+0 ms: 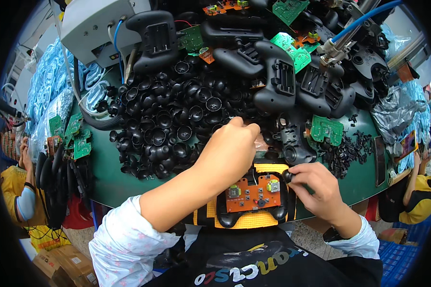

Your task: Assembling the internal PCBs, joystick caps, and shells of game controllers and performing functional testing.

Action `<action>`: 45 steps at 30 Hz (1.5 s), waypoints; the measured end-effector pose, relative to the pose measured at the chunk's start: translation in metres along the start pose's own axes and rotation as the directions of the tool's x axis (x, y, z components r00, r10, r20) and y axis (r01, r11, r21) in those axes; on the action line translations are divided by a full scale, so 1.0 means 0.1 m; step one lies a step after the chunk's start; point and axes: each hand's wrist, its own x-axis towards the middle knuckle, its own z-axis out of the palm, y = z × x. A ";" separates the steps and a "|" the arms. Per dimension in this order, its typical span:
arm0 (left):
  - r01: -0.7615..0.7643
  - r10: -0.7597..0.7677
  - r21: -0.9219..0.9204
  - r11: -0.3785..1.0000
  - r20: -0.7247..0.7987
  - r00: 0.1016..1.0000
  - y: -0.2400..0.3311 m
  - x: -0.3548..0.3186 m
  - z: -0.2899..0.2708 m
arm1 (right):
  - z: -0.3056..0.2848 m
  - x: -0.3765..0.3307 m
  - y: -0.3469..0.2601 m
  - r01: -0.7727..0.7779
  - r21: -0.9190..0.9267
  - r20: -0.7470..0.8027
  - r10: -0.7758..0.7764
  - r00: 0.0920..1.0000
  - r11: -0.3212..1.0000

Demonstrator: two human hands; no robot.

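Black plastic controller shell: orange circuit board seated inside
Right grip: round black plastic cap pinched
Left grip: state cannot be told

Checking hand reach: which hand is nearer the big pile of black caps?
Left. The left hand is at the right side of the big pile; the right hand is farther right, off the pile, holding a round black piece.

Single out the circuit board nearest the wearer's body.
The orange board in the open controller shell on the yellow mat; the other visible boards lie farther off, none on that mat.
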 end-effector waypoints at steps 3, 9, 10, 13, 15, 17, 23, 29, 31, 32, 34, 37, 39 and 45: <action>0.014 -0.023 -0.124 0.992 -0.072 0.997 0.14 -0.10 -0.28 | -0.06 0.02 -0.03 -0.074 0.179 -0.137 0.099 0.986 0.981; 0.235 -0.307 -0.537 0.810 -0.046 0.951 0.18 -0.53 -0.63 | 0.01 0.13 -0.18 0.026 0.243 -0.079 -0.007 0.997 0.970; 0.236 -0.307 -0.535 0.811 -0.047 0.950 0.15 -0.61 -0.63 | 0.04 0.15 -0.17 0.017 0.249 -0.061 -0.002 0.998 0.968; 0.202 -0.339 -0.694 0.691 -0.065 0.938 0.13 -0.87 -0.58 | 0.04 0.18 -0.20 -0.007 0.251 -0.034 0.017 0.999 0.968; 0.188 -0.299 -0.686 0.703 -0.046 0.953 0.11 -0.94 -0.54 | 0.02 0.17 -0.20 -0.020 0.242 -0.021 0.026 0.999 0.970; 0.115 -0.247 -0.693 0.712 -0.094 0.964 0.09 -0.99 -0.38 | 0.02 0.19 -0.20 -0.030 0.225 -0.011 0.034 0.999 0.974; 0.064 -0.255 -0.688 0.723 -0.179 0.950 0.25 -0.98 -0.14 | 0.03 0.18 -0.22 -0.018 0.202 -0.022 0.023 0.999 0.979; 0.042 -0.172 -0.452 0.891 -0.250 0.953 0.14 -1.04 0.00 | 0.06 0.17 -0.22 -0.007 0.209 -0.048 0.017 0.999 0.978; 0.027 -0.138 -0.379 0.925 -0.270 0.953 0.16 -1.02 -0.01 | 0.06 0.17 -0.23 -0.012 0.211 -0.049 0.022 0.999 0.978; 0.011 -0.103 -0.304 0.953 -0.288 0.952 0.16 -1.01 -0.02 | 0.06 0.17 -0.23 -0.016 0.211 -0.049 0.027 0.998 0.977; 0.021 -0.119 -0.317 0.948 -0.292 0.949 0.16 -1.02 -0.01 | 0.06 0.16 -0.23 -0.017 0.213 -0.051 0.028 0.998 0.977; 0.005 -0.084 -0.283 0.959 -0.267 0.960 0.19 -1.02 -0.05 | 0.04 0.16 -0.23 -0.017 0.211 -0.037 0.025 0.999 0.977; -0.012 -0.026 -0.157 0.988 -0.241 0.970 0.26 -1.01 -0.10 | 0.02 0.19 -0.24 -0.015 0.209 -0.019 0.020 1.000 0.978; 0.023 -0.058 -0.145 0.989 -0.246 0.968 0.26 -1.01 -0.13 | -0.02 0.27 -0.25 -0.029 0.196 0.049 0.020 0.999 0.980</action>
